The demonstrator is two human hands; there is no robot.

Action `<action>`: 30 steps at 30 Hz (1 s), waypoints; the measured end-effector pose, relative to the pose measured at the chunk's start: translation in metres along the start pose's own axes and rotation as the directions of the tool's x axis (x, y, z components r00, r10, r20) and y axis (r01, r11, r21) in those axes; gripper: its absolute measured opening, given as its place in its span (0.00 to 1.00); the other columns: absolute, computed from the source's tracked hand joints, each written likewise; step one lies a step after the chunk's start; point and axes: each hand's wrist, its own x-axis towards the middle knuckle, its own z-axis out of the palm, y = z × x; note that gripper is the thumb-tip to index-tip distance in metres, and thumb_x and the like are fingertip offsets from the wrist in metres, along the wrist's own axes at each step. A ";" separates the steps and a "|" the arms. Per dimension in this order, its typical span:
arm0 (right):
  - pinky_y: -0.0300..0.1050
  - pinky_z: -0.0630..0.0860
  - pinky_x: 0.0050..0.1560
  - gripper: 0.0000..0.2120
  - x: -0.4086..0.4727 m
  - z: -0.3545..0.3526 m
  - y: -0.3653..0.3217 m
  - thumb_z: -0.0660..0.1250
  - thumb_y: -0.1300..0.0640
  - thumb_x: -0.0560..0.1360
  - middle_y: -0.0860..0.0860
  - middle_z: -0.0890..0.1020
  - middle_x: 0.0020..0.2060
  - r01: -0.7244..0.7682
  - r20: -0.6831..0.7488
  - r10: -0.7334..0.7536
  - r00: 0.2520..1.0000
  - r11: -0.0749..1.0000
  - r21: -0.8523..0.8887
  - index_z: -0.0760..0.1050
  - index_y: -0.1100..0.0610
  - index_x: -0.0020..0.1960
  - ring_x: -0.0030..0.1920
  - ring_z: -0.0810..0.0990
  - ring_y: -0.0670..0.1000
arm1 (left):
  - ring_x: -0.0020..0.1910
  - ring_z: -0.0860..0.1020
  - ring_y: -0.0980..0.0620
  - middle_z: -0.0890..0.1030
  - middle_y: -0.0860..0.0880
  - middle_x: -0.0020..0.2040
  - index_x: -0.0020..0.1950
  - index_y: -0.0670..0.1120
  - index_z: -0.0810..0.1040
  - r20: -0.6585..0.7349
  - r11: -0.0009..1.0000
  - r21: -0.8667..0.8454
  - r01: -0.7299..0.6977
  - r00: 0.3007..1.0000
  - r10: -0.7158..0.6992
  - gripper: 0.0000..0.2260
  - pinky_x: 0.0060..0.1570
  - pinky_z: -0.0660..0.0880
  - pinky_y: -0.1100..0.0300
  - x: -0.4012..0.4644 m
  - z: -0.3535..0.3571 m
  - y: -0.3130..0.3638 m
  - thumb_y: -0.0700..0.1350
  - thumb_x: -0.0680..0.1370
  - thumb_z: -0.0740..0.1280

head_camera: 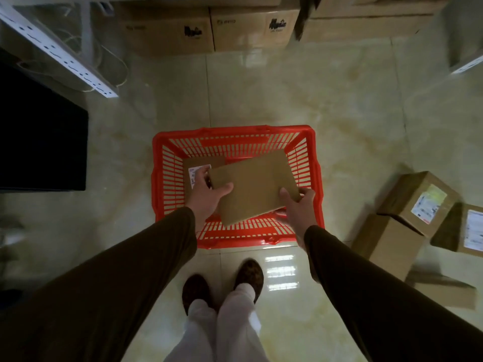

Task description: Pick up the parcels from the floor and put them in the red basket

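I am standing on a pale, glossy tiled floor [326, 105], looking straight down past my own arms and feet. Large cardboard cartons [209, 30] line the far wall; each carries a dark printed logo, but the lettering is too blurred to read.

Directly ahead of my feet sits the red basket [315, 178], a slatted plastic one, resting on the floor. One parcel [201, 163] already lies at its bottom, on the left, showing a white shipping label whose print is too small to make out.

Both hands hold a flat brown box [256, 186] over the open basket, tilted slightly, not yet set down. My left hand [206, 194] is closed on its near-left edge, thumb on top. My right hand [298, 207] clasps the near-right corner, thumb on top as well. This box shows no label on the face turned towards me.

To my right, still on the floor, lie more parcels [415, 205]: one tall box with a white and yellowish label, another at the frame's edge with a white label, a plain one lying beneath and in front of them, and a flatter one nearer to me. None of their labels can be read.

By my judgement the task is under way but far from done: one parcel in, a second about to go in, at least four left to collect.
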 end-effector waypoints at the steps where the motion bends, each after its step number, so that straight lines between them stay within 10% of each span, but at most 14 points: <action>1: 0.46 0.85 0.43 0.21 0.002 -0.002 0.004 0.66 0.52 0.82 0.51 0.76 0.61 0.007 0.011 -0.007 1.000 1.000 -0.015 0.60 0.48 0.70 0.57 0.82 0.57 | 0.59 0.77 0.54 0.75 0.59 0.61 0.77 0.56 0.59 0.000 1.000 0.002 0.001 1.000 -0.001 0.37 0.59 0.76 0.49 0.007 0.002 0.002 0.49 0.74 0.77; 6: 0.56 0.79 0.61 0.20 0.012 -0.004 0.019 0.63 0.43 0.81 0.51 0.79 0.60 -0.003 0.005 0.004 1.000 0.980 -0.200 0.68 0.51 0.69 0.57 0.81 0.54 | 0.58 0.79 0.53 0.77 0.57 0.59 0.70 0.56 0.62 0.052 0.988 0.150 -0.047 0.998 0.040 0.35 0.58 0.78 0.50 0.039 0.005 0.010 0.50 0.71 0.80; 12: 0.56 0.79 0.59 0.19 0.023 0.006 0.022 0.64 0.44 0.81 0.53 0.77 0.61 -0.038 -0.048 0.031 0.998 0.986 -0.160 0.65 0.53 0.66 0.60 0.78 0.56 | 0.60 0.77 0.54 0.76 0.56 0.64 0.79 0.59 0.59 0.267 0.951 0.273 -0.147 0.961 0.072 0.37 0.57 0.76 0.55 0.058 0.008 0.022 0.46 0.76 0.75; 18: 0.65 0.83 0.51 0.40 0.027 0.011 0.034 0.69 0.45 0.78 0.50 0.74 0.63 -0.033 -0.060 0.030 0.998 0.998 -0.047 0.46 0.40 0.79 0.58 0.82 0.59 | 0.60 0.79 0.49 0.79 0.50 0.63 0.75 0.51 0.67 0.340 0.852 0.462 -0.247 0.937 0.087 0.30 0.61 0.77 0.50 0.077 0.008 0.038 0.41 0.76 0.74; 22: 0.48 0.85 0.37 0.26 0.037 0.013 0.041 0.67 0.45 0.80 0.52 0.77 0.59 -0.108 -0.045 0.109 0.993 0.994 0.026 0.56 0.45 0.71 0.47 0.87 0.59 | 0.60 0.79 0.47 0.78 0.47 0.63 0.74 0.48 0.69 0.353 0.799 0.526 -0.290 0.930 0.105 0.29 0.62 0.77 0.46 0.097 0.011 0.045 0.42 0.75 0.75; 30: 0.47 0.85 0.44 0.19 0.071 0.033 0.067 0.62 0.50 0.83 0.54 0.78 0.60 -0.285 -0.071 0.282 0.957 0.957 -0.049 0.66 0.56 0.71 0.48 0.86 0.57 | 0.57 0.79 0.49 0.78 0.50 0.60 0.70 0.49 0.70 0.292 0.705 0.651 -0.282 0.950 0.111 0.26 0.59 0.78 0.51 0.138 0.004 0.026 0.45 0.75 0.76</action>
